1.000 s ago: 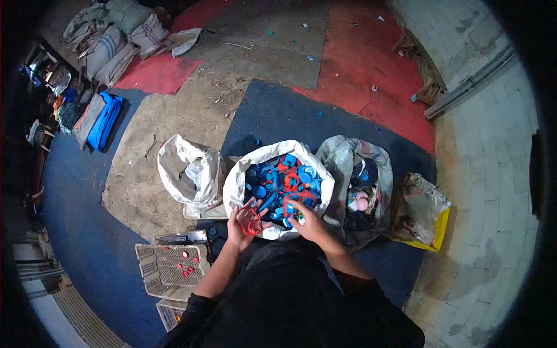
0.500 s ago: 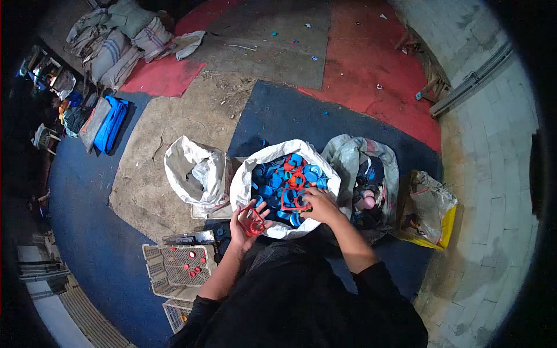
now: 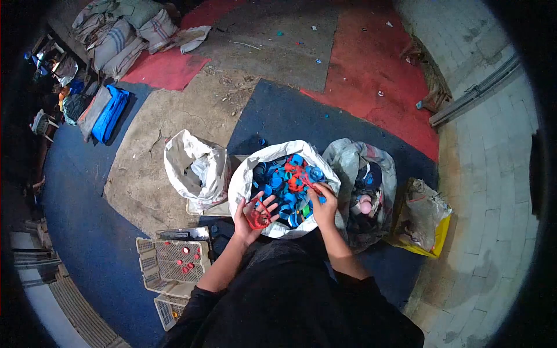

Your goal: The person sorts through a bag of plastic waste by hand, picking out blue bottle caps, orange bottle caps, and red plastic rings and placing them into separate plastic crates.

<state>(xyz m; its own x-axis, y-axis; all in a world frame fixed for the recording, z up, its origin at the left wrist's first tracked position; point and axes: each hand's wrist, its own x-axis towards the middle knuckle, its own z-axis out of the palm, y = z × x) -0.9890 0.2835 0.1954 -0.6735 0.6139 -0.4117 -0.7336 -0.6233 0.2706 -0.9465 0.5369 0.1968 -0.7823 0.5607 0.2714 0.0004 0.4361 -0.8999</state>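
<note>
Below me a white woven sack (image 3: 239,191) with a rolled rim is filled with blue plastic caps (image 3: 272,182) and some red pieces. My left hand (image 3: 246,231) is palm up at the sack's near left rim, fingers spread, holding a red plastic ring piece (image 3: 259,217) against the palm. Over the right side of the sack, my right hand (image 3: 325,207) pinches a thin red plastic frame piece (image 3: 307,180) between thumb and fingers. The exact shape of both red pieces is hard to make out.
A white sack (image 3: 180,174) stands at left, a greyish sack (image 3: 387,168) of mixed items at right. Farther right is a yellow-edged bag (image 3: 438,235). Beige crates (image 3: 152,264), one with red caps, sit lower left. A block wall (image 3: 493,174) runs along the right.
My right hand has lifted slightly out of the caps and turned, with a red piece pinched in it. My left hand still holds its red piece. The view has shifted a little.
</note>
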